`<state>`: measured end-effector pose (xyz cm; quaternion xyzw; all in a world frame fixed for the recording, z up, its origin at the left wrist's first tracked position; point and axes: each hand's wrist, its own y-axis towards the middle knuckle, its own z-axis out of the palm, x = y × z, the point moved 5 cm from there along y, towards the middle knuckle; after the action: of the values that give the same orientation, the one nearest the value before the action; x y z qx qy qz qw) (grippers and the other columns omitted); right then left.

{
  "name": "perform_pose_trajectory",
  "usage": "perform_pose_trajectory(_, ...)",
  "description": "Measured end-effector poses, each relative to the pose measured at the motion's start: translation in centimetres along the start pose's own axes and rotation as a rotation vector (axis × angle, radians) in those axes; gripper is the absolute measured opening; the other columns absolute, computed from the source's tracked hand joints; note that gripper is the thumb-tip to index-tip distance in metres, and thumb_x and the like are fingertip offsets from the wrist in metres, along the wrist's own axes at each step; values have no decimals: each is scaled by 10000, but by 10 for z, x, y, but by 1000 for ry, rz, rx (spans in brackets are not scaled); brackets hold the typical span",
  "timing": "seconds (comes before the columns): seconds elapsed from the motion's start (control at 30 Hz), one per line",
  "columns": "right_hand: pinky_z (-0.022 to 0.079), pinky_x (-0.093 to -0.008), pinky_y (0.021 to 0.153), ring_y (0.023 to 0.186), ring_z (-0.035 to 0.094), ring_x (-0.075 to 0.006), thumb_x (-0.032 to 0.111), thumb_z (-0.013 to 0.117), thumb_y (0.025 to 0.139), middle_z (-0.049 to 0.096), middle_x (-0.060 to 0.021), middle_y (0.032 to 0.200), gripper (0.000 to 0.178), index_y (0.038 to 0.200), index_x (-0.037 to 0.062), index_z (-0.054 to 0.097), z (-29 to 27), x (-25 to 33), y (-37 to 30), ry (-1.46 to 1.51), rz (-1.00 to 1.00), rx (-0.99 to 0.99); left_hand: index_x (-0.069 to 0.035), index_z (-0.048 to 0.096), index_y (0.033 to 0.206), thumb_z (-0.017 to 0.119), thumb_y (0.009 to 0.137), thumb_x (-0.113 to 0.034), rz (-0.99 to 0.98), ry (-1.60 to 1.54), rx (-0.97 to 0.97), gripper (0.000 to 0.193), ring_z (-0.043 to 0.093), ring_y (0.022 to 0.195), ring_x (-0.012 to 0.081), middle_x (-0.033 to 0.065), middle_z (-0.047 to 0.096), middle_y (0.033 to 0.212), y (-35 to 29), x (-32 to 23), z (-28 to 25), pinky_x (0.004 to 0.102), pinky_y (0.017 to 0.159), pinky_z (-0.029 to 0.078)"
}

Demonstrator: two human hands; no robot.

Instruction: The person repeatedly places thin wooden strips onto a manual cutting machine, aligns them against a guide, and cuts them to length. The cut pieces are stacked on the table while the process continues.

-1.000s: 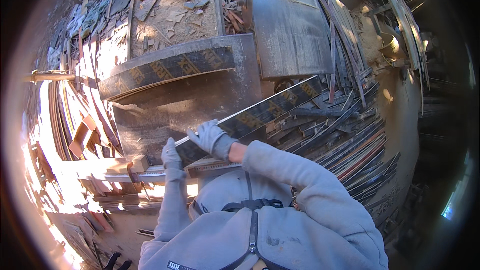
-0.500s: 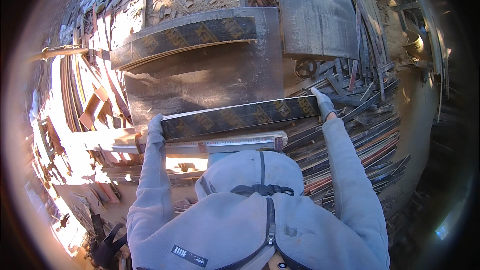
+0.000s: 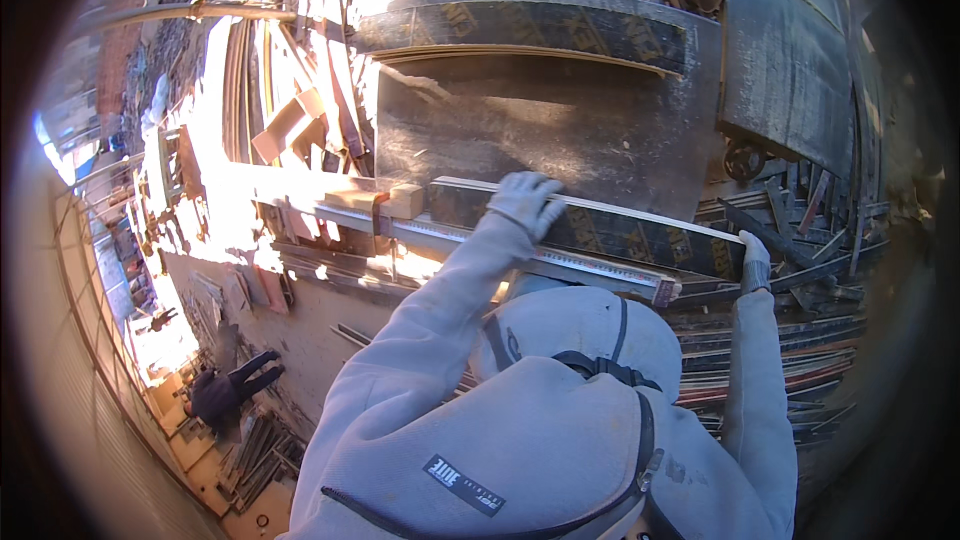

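Observation:
A long strip of dark film-faced plywood [image 3: 620, 232] with a pale upper edge lies along the near side of the work table [image 3: 480, 130]. My left hand [image 3: 525, 202], in a light work glove, rests over that pale edge left of the strip's middle, fingers spread. At the right end, my gloved right hand [image 3: 756, 252] is closed around the strip, its thumb side over the top corner. Just nearer to me runs a metal rail with a measuring scale [image 3: 600, 275], partly covered by my left forearm and hood.
Several similar plywood strips [image 3: 520, 30] lie stacked across the table's far side. A small wood block [image 3: 403, 201] sits left of my strip. At right stands a metal plate [image 3: 790, 60] above a handwheel [image 3: 743, 162]. Scrap lengths [image 3: 780, 360] pile up at right; another person [image 3: 225, 395] is at lower left.
My left hand has let go of the strip's left end and moved right onto its upper edge. The right hand keeps its end. The view has shifted, showing more of the left side.

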<state>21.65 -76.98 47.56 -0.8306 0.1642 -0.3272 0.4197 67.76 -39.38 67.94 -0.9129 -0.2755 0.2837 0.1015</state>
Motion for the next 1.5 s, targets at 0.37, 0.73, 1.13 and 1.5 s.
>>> perform_pose_trajectory(0.37,579,-379,945,1058,727,-221,608,765,1004,774,-155,1256,702,1313,-23,760,31,-2,-50,9,52,-40,-123,687,1427,561,1101,-555,-58,60,272,556,604,1334,388,174,693,1379,-9,-4,10,512,1190,434)
perform_pose_trajectory(0.73,590,-420,1005,1133,746,-271,676,698,1024,776,-130,1314,731,1408,55,707,34,0,-82,371,118,163,-159,743,1380,824,913,-427,31,-9,193,544,624,1257,371,122,714,1314,-7,9,19,494,1104,502)
perform_pose_trajectory(1.13,494,-528,1139,1353,645,-491,782,484,1067,691,-334,1407,902,1647,91,480,47,38,-139,-429,-113,38,-190,478,1652,774,959,-454,168,43,97,799,495,1486,382,161,563,1569,0,-59,49,552,1341,275)
perform_pose_trajectory(1.5,469,-534,1176,1392,610,-500,773,448,1079,637,-347,1474,925,1665,58,416,52,43,-134,-445,-167,31,-142,511,1573,722,996,-506,164,190,5,714,516,1425,390,152,597,1449,-2,-101,78,606,1354,198)
